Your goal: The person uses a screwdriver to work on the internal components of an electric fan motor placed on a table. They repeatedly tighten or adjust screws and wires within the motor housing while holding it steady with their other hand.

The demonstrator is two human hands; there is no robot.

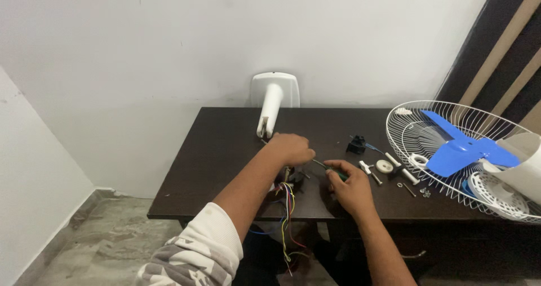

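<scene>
While left hand [290,149] clamps fan motor [286,180] with loose coloured wires [288,207] at bench [225,151] front edge, right hand [350,189] grips green-handled screwdriver [332,170], tip at motor. Judged step: working a motor screw. Next calls for steady tip seating.

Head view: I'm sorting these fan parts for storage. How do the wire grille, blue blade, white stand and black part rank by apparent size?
1. Wire grille, though cut off at the frame edge.
2. Blue blade.
3. White stand, farther from the camera, so its place against the blade is unsure.
4. Black part, clearly smallest.
</scene>
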